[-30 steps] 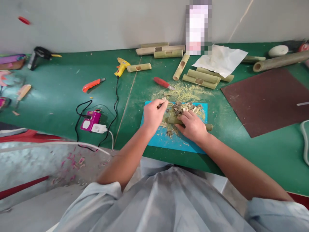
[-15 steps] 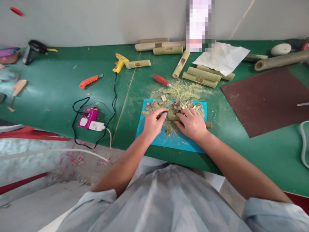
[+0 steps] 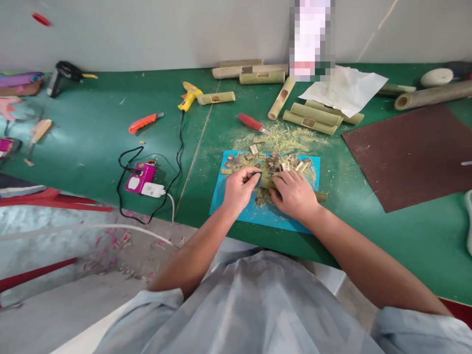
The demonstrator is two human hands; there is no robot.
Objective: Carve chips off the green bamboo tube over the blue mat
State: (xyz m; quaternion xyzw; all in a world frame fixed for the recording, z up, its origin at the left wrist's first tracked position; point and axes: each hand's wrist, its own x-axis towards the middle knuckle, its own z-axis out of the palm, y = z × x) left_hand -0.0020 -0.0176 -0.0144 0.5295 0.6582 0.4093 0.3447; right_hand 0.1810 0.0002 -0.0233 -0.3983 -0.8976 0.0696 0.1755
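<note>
At the far left edge of the green desk (image 3: 92, 128) lies a black tool (image 3: 62, 76), and nearer the middle an orange utility knife (image 3: 142, 123); toward the near edge a pink power strip (image 3: 140, 178) sits with a white plug and black cord; a yellow glue gun (image 3: 190, 96) lies farther back, just beside a short bamboo section (image 3: 217, 98); on the blue mat (image 3: 236, 206) at the near edge the left hand (image 3: 239, 189) is closed around a small dark tool, whose shape cannot be told, its tip against the end of the bamboo piece (image 3: 320, 196); that piece lies across the mat among cut bamboo chips (image 3: 280, 163), and the right hand (image 3: 293, 194) is pressed down over it, fingers curled around it; behind the mat a red-handled knife (image 3: 252, 123) rests in shavings; more bamboo tubes (image 3: 309, 118) lie toward the back edge under white paper (image 3: 342, 88); a brown board (image 3: 405, 152) covers the right side, with a long bamboo pole (image 3: 431, 95) at the far right corner.
</note>
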